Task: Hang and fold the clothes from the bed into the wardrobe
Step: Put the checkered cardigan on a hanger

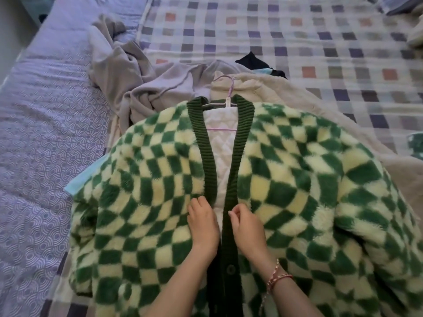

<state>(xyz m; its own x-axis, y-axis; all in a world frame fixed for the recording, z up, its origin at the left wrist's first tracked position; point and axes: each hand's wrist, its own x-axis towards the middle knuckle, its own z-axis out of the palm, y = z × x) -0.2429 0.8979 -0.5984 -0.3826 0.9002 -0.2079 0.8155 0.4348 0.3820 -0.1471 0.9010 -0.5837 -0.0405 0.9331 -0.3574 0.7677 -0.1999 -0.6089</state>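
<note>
pinching the cardigan (297, 179) front edges, left hand (202, 227) and right hand (248, 232), fingers (237, 210) curled.

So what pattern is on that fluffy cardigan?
The cardigan has green and pale-yellow checks with dark green ribbed trim; head view.

Soft, even daylight, faint shadows, mild overall blur, wide-angle bowing toward the edges, no glare.

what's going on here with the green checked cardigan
A person has a green-and-cream checked cardigan lying front up on the bed, with a pink hanger inside its neck. The left hand and right hand each grip one side of the dark green button band, apparently to close it. A grey garment lies crumpled behind it.
</note>
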